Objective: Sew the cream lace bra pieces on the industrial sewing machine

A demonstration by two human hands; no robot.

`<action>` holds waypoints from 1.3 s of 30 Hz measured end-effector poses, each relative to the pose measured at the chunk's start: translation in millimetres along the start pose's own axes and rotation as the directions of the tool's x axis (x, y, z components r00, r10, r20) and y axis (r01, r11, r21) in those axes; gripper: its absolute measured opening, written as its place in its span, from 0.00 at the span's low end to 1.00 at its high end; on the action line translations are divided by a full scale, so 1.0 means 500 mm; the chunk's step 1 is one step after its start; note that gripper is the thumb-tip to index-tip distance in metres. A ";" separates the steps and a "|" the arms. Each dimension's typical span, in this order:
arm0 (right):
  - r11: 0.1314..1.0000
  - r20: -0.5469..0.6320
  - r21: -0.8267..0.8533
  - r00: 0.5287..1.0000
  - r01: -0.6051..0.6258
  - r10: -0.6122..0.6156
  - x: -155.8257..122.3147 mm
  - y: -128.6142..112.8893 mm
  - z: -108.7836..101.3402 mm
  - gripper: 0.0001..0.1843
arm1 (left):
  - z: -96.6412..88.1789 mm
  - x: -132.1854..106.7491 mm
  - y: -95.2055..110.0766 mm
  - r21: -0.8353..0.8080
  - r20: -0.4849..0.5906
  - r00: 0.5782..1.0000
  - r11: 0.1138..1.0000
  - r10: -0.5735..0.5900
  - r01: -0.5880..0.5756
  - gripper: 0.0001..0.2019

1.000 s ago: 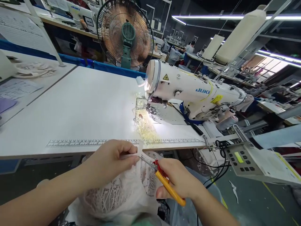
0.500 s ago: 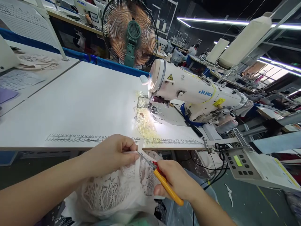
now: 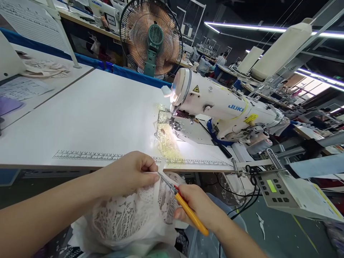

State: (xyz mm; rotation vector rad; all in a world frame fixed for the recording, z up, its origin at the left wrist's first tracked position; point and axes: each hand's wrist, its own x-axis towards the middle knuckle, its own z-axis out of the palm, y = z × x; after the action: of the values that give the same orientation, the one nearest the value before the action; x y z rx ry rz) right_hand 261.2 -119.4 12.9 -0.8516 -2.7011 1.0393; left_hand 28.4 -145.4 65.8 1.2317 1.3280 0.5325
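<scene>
My left hand point(image 3: 129, 175) is closed in a pinch on the upper edge of a white lace fabric piece point(image 3: 126, 218) that bunches in my lap below the table edge. My right hand point(image 3: 200, 208) is closed around yellow-and-red thread snips point(image 3: 185, 208). The metal tips of the snips touch the lace edge right at my left fingertips. Both hands sit just in front of the white sewing table point(image 3: 88, 118), near its printed ruler strip point(image 3: 88, 156).
A white JUKI sewing machine point(image 3: 223, 111) stands on the table's right, its lamp lighting a clear taped patch point(image 3: 165, 138). A control panel point(image 3: 276, 188) hangs at the right. A green fan point(image 3: 152, 37) stands behind. Papers and lace lie far left. People work in the distance.
The view has shifted slightly; both hands stay together at the lace edge, the right hand and snips a little lower and closer to the left fingertips.
</scene>
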 end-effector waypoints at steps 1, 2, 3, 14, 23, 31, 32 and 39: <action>0.998 -0.018 0.047 0.999 -0.033 0.034 0.002 0.002 0.005 0.33 | 0.000 0.000 0.000 -0.009 0.002 1.000 1.000 -0.015 0.015 0.12; 0.995 -0.030 0.084 0.997 -0.061 0.064 0.003 0.004 0.010 0.33 | 0.000 0.000 -0.001 -0.019 0.004 1.000 0.999 -0.027 0.027 0.12; 0.991 -0.039 0.103 0.995 -0.084 0.088 0.005 0.006 0.015 0.32 | -0.001 0.001 -0.001 -0.027 0.010 0.999 0.999 -0.036 0.036 0.12; 0.994 -0.200 0.101 0.978 -0.044 0.064 0.019 0.032 0.036 0.26 | -0.012 -0.010 -0.014 -0.087 -0.008 1.000 0.996 -0.025 0.025 0.15; 0.913 -0.208 0.407 0.974 0.001 0.091 0.029 -0.041 0.040 0.26 | -0.031 -0.048 -0.051 -0.090 -0.210 0.972 0.988 0.105 -0.126 0.15; 0.888 -0.176 0.457 0.973 -0.051 0.146 0.032 -0.048 0.108 0.13 | -0.029 -0.082 -0.066 -0.105 -0.456 0.870 0.959 0.190 -0.264 0.09; 0.886 -0.183 0.460 0.972 -0.050 0.150 0.028 -0.045 0.109 0.13 | -0.026 -0.086 -0.064 -0.121 -0.503 0.850 0.961 0.156 -0.248 0.09; 0.875 -0.161 0.478 0.971 -0.079 0.176 0.024 -0.051 0.098 0.13 | -0.011 -0.111 -0.052 0.218 -0.631 0.762 0.976 0.144 -0.004 0.09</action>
State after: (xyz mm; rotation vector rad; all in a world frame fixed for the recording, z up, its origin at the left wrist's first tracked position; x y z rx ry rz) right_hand 224.2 -156.7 -8.8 -0.9809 -2.1102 1.4649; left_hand 0.9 -200.4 67.8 1.3277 1.9614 0.9581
